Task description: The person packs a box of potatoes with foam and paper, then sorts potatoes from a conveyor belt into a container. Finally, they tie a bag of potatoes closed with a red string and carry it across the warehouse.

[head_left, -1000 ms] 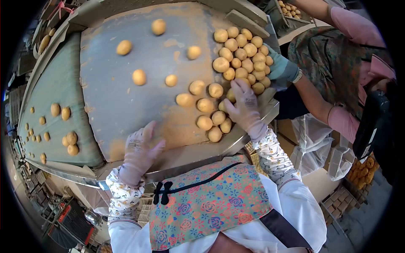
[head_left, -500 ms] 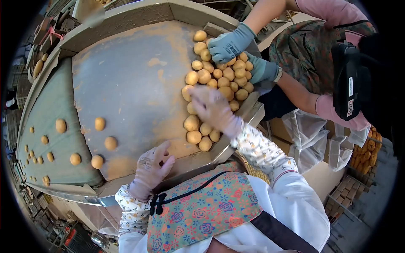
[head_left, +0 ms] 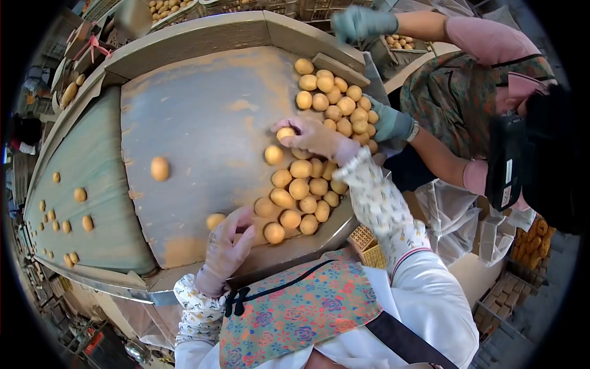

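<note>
Potatoes lie in a dense group (head_left: pixel 299 189) at the right end of the grey sorting surface (head_left: pixel 196 123). My right hand (head_left: pixel 314 138), in a pale thin glove, reaches over that group with thumb and fingers closed round one potato (head_left: pixel 285 133). Another loose potato (head_left: pixel 274 154) lies just below it. At the near edge is my left hand (head_left: pixel 228 246), gloved too, its thumb and fingers apart and curved. A potato (head_left: pixel 215 221) sits right beside its fingers, partly hidden by them.
More potatoes (head_left: pixel 80 194) are spread over the green belt (head_left: pixel 98 227) at left. A raised metal rim (head_left: pixel 190 42) borders the surface. Across from me, a co-worker's blue-gloved hand (head_left: pixel 392 120) is at the potatoes; the other glove (head_left: pixel 362 24) is raised and blurred. A yellow crate (head_left: pixel 369 246) stands below.
My right hand has taken hold of a potato. Potatoes from the left have rolled rightward, one reaching my left hand. The co-worker's upper hand has left the group and swung up and away.
</note>
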A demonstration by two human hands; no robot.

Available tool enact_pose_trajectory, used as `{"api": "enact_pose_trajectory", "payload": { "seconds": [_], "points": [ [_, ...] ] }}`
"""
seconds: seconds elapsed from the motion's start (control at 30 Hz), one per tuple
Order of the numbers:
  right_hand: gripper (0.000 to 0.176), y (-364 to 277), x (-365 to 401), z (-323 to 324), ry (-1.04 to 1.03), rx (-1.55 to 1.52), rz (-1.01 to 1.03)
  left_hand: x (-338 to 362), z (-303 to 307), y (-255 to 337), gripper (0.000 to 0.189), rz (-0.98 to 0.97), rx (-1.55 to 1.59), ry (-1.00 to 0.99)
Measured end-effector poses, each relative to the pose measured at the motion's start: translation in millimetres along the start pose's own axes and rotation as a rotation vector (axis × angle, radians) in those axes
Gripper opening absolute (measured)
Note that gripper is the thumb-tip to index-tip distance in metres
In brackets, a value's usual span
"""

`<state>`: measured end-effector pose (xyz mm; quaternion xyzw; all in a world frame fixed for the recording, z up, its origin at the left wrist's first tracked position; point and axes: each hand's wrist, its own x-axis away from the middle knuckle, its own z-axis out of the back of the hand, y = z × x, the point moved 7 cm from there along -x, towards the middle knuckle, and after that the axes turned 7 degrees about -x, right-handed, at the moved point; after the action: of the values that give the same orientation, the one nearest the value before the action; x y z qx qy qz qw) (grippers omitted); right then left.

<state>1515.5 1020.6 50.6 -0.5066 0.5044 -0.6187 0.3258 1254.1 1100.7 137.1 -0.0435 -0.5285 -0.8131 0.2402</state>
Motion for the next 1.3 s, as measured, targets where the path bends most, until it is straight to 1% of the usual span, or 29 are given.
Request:
{"api": "enact_pose_trajectory", "payload": {
  "seconds": [0.03, 0.07, 0.1, 0.17, 0.2, 0.23, 0.3, 0.33, 0.43, 0.47, 0.5, 0.53, 0.57, 0.63, 0.67, 0.7, 0.73, 0.77, 0.8, 0.83, 0.9, 0.93, 1.0, 1.03, 1.1, 1.17, 1.2, 1.27, 1.3],
  "points": [
    [0.044, -17.5, 20.8, -17.5, 0.027, -0.335, -0.077, -0.5, 0.2, -3.3, 0.044, 0.001, 0.075, 0.011],
    [0.045, -41.3, 40.9, -33.1, 0.104, -0.506, -0.041, 2.0, -0.6, -6.3, 0.047, 0.009, 0.152, 0.024],
    [0.041, -41.6, 51.7, -46.8, 0.13, -0.693, -0.061, 3.1, -6.3, -4.7, 0.049, 0.068, 0.36, -0.015],
    [0.038, -60.0, 70.3, -74.7, 0.256, -0.299, 0.145, -3.3, -13.3, 12.9, 0.052, 0.166, 0.764, -0.079],
    [0.038, -78.3, 76.3, -95.5, 0.116, -0.199, 0.157, -2.4, -20.3, 16.3, 0.053, 0.268, 0.919, -0.207],
    [0.038, -94.4, 83.4, -114.0, -0.019, -0.089, 0.173, -4.3, -23.2, 15.8, 0.051, 0.259, 0.861, -0.182],
    [0.044, -103.0, 91.8, -127.9, 0.13, 0.227, 0.427, -14.5, -32.7, 12.7, 0.046, 0.227, 0.75, -0.133],
    [0.052, -110.5, 90.9, -124.1, -0.023, 0.163, 0.354, -21.4, -28.4, 25.1, 0.038, 0.064, 0.708, -0.201],
    [0.055, -72.7, 100.6, -67.6, 0.407, 0.327, 0.432, -7.6, -4.5, 13.5, 0.028, 0.338, 0.745, -0.026],
    [0.056, -55.1, 102.6, -47.1, 0.535, 0.579, 0.286, -8.7, 3.9, 1.6, 0.026, 0.248, 0.702, 0.046],
    [0.058, -34.5, 104.1, -26.9, 0.659, 0.828, 0.132, -8.5, 11.0, -0.3, 0.027, 0.243, 0.815, 0.068],
    [0.061, 10.8, 102.7, -35.0, 0.624, 1.115, 0.131, -9.0, 17.6, -1.0, 0.028, 0.24, 0.927, 0.089],
    [0.066, 11.1, 102.3, -55.5, 0.517, 0.966, 0.16, -8.8, 21.5, -0.8, 0.03, 0.24, 1.043, 0.113],
    [0.071, -23.3, 105.5, -104.5, 0.303, 0.892, 0.301, -10.1, 26.1, 6.0, 0.032, 0.212, 1.09, 0.147],
    [0.072, -29.9, 102.4, -109.8, 0.213, 0.782, 0.361, -12.9, 26.4, 10.5, 0.031, 0.208, 1.123, 0.163],
    [0.07, -42.2, 100.0, -106.9, 0.271, 0.631, 0.402, -17.6, 27.0, 17.2, 0.03, 0.187, 1.155, 0.18],
    [0.069, -57.2, 96.9, -106.9, 0.325, 0.478, 0.444, -16.5, 27.5, 27.7, 0.039, 0.141, 0.969, 0.204],
    [0.068, -76.0, 94.1, -104.9, 0.38, 0.324, 0.491, -16.4, 17.4, 24.3, 0.041, 0.141, 0.993, 0.13],
    [0.067, -108.0, 94.6, -110.9, 0.353, 0.434, 0.578, -18.7, 5.4, 14.8, 0.043, 0.128, 1.01, 0.048],
    [0.058, -126.5, 90.5, -120.1, 0.358, 0.443, 0.709, -20.0, -1.3, 14.6, 0.046, 0.114, 1.025, -0.039],
    [0.046, -98.9, 65.9, -141.8, 0.121, 0.635, 0.656, -11.2, 1.2, 19.1, 0.048, 0.154, 0.981, -0.217],
    [0.043, -97.4, 61.9, -139.9, 0.185, 0.601, 0.655, -6.7, 2.5, 19.9, 0.05, 0.174, 0.953, -0.306],
    [0.037, -112.8, 51.0, -129.2, 0.306, 0.521, 0.662, -6.8, 21.4, 11.3, 0.049, 0.039, 0.859, -0.132],
    [0.037, -134.4, 57.1, -127.9, 0.306, 0.552, 0.757, -6.9, 30.0, 7.4, 0.049, -0.023, 0.818, -0.041],
    [0.035, -216.9, 85.9, -128.8, 0.292, 0.601, 0.925, -8.7, 38.7, -2.1, 0.047, -0.029, 0.779, 0.075],
    [0.041, -256.9, 71.5, -102.4, 0.413, 0.781, 1.157, -16.1, 43.0, -17.9, 0.044, 0.008, 0.649, 0.128],
    [0.045, -279.5, 59.2, -84.0, 0.469, 0.872, 1.263, -16.0, 39.3, -12.1, 0.043, 0.051, 0.64, 0.028],
    [0.053, -324.3, 9.3, -27.3, 0.828, 0.946, 1.227, -13.2, 40.2, 16.4, 0.041, 0.137, 0.624, -0.181],
    [0.058, -333.9, -15.1, -0.1, 1.125, 0.911, 1.074, -11.1, 56.1, 48.5, 0.042, -0.046, 0.243, -0.212]
  ]
}}
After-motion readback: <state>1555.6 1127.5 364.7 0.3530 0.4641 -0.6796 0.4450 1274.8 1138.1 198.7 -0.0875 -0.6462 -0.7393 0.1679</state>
